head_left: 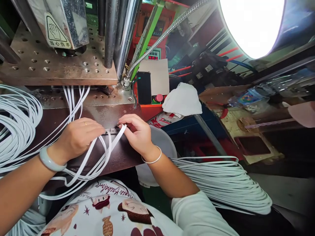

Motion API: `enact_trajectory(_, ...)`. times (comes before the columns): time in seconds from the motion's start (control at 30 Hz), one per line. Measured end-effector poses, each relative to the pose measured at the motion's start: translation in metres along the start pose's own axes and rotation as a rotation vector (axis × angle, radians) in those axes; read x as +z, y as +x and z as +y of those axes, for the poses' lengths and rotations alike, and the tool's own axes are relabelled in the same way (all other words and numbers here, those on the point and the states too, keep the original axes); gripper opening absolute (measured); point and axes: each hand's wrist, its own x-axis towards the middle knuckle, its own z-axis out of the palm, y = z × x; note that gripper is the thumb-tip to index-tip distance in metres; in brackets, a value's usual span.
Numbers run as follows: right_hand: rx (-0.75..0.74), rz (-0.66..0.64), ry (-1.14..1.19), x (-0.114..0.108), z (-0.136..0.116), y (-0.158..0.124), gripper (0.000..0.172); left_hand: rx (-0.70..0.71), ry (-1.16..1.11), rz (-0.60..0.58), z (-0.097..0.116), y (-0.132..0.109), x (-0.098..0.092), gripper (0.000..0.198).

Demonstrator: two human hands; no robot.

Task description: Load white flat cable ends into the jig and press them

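Note:
In front of me lies a small dark metal strip (pixel 112 131), with several white flat cables (pixel 105 156) looping from it toward my body. My right hand (pixel 138 133) pinches cable ends at the strip's right end, thumb and fingers together. My left hand (pixel 80 137) is closed at the strip's left end, over the cables there; its fingertips are partly hidden. Behind my left hand, more white cables (pixel 71 101) run under the metal plate (pixel 66 73) of a press. The strip rests on or just above the brown work surface (pixel 98 114); I cannot tell which.
Coiled white cables (pixel 17 124) lie at the left, and another bundle (pixel 226 183) at the right. The press head (pixel 66 23) carries a hand-hazard label. Beyond my right hand are a phone (pixel 144 88), a red button (pixel 159 98), a white cloth (pixel 182 100) and a white bucket (pixel 169 141).

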Motion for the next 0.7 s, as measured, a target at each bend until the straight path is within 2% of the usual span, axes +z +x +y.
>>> enact_trajectory(0.1, 0.021, -0.06, 0.026, -0.001, -0.001, 0.001, 0.014, 0.018, 0.033, -0.029, 0.004, 0.002, 0.0, 0.026)
enact_trajectory(0.2, -0.057, -0.144, -0.027, -0.002, 0.0, 0.002, 0.018, 0.055, 0.084, -0.056, 0.007, 0.006, -0.001, 0.031)
enact_trajectory(0.37, -0.114, -0.107, -0.172, -0.002, 0.001, 0.001, 0.025, 0.011, 0.05, -0.07, 0.005, 0.008, -0.002, 0.033)
enact_trajectory(0.5, -0.077, -0.158, -0.11, 0.0, -0.002, 0.0, 0.019, 0.016, 0.046, -0.095, 0.003, 0.004, -0.004, 0.033)
enact_trajectory(0.6, -0.078, -0.181, -0.08, 0.0, -0.002, 0.0, 0.019, -0.056, 0.15, -0.107, 0.004, -0.002, -0.007, 0.036)
enact_trajectory(0.7, -0.097, -0.212, -0.095, -0.002, 0.0, 0.001, 0.019, -0.219, 0.273, -0.13, 0.007, -0.006, -0.01, 0.034)
